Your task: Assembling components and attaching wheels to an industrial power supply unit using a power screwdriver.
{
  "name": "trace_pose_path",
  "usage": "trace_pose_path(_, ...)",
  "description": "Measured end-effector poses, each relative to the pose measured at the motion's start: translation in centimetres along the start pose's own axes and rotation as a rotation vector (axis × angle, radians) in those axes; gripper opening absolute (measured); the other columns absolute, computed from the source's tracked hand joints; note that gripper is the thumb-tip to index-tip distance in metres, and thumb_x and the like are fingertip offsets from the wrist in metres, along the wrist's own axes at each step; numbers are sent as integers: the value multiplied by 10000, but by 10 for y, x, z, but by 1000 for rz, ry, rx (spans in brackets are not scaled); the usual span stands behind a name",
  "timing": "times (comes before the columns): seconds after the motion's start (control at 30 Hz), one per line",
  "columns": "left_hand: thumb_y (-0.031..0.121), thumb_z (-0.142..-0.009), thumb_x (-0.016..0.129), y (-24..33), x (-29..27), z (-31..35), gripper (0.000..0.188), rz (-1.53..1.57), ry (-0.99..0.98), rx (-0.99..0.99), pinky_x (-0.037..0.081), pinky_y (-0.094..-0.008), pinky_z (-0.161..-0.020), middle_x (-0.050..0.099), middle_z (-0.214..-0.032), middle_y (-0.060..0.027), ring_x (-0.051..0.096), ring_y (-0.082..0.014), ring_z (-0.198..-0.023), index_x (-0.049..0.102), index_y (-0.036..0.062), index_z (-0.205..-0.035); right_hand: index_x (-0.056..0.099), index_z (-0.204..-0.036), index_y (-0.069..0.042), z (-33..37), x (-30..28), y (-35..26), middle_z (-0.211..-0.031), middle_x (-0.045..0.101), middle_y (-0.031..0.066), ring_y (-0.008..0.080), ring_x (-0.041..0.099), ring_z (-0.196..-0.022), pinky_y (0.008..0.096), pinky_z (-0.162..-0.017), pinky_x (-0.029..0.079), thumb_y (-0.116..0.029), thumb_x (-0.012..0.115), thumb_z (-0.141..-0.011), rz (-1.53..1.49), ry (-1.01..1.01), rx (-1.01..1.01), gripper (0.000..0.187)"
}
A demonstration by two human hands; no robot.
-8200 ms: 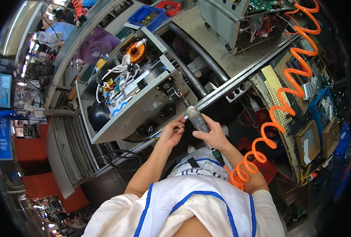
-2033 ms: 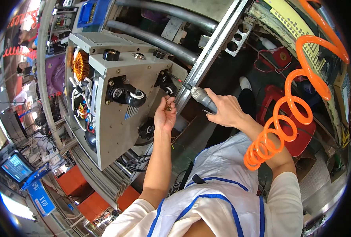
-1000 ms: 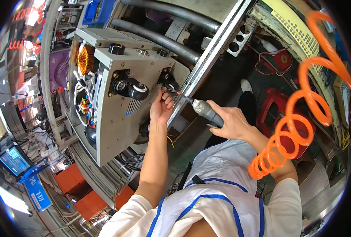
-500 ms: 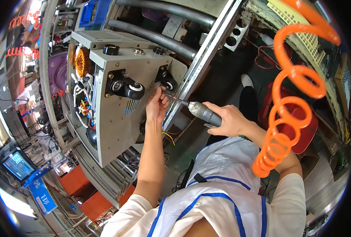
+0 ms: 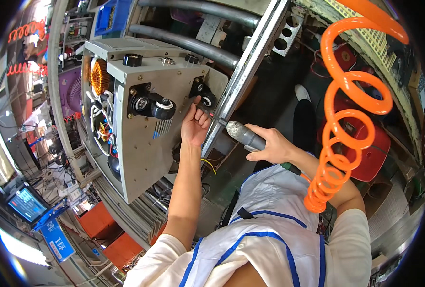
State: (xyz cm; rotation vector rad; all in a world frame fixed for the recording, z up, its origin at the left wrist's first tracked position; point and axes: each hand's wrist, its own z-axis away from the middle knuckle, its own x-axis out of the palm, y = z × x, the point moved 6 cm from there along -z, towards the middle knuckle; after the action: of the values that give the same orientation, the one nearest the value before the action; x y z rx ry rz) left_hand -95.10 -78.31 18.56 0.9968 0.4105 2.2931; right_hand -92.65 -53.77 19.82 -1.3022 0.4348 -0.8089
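In my right hand (image 5: 272, 145) is a grey power screwdriver (image 5: 245, 136), its bit (image 5: 212, 115) pointing left toward a metal cabinet. My left hand (image 5: 196, 123) is at the bit's front end, fingers curled and index finger raised beside the farther black caster (image 5: 204, 94). Whether those fingers pinch the bit or a small screw is hidden. The grey cabinet (image 5: 148, 143) lies tipped, its caster side facing me. A nearer black caster (image 5: 163, 109) is fixed to the same panel. Through the cabinet's open left side a copper coil (image 5: 99, 76) and white wires show.
An orange coiled hose (image 5: 355, 91) hangs at my right. A metal rail (image 5: 250, 62) runs between the cabinet and me, with steel rollers (image 5: 193, 46) beyond. A red stool (image 5: 372, 148) stands at right. A blue bin (image 5: 113, 18), orange boxes (image 5: 97, 220) and a lit screen (image 5: 27, 203) are at left.
The screwdriver and my right hand have shifted very slightly. My left index finger has lifted along the farther caster. The orange hose has swung a little.
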Motion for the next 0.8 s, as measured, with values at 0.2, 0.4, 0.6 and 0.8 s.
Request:
trace_pose_path(0.2,279,-1006,495,-1,-14,-2,216,-12,271,62,209,-237,-476,276,-631,37,246,-89,-537,573,91,-1081,464,-1318,-17,-13,11,1,-832,664,223,388,666,-775,409,-763,513,-301,745,-663,177,98,60,768)
trace_pose_path(0.4,259,-980,564,-3,-20,0,183,-107,234,52,230,-222,-472,337,-642,44,293,-76,-541,570,91,-1052,452,-1339,-10,-15,8,-16,-746,644,211,389,649,-698,418,-691,509,-277,740,-656,271,110,44,788)
trace_pose_path(0.6,255,-977,576,-4,-2,2,180,-270,204,93,240,-205,-464,380,-652,42,320,-63,-538,583,77,-949,439,-1352,-6,-13,11,-14,-875,662,238,413,650,-772,436,-706,514,-256,732,-648,300,207,-92,803)
trace_pose_path(0.8,254,-982,571,-4,8,0,202,-405,182,99,246,-193,-447,391,-635,44,329,-52,-517,585,61,-923,454,-1334,4,-21,5,-17,-802,656,238,422,643,-734,460,-688,509,-277,733,-646,380,115,-5,794)
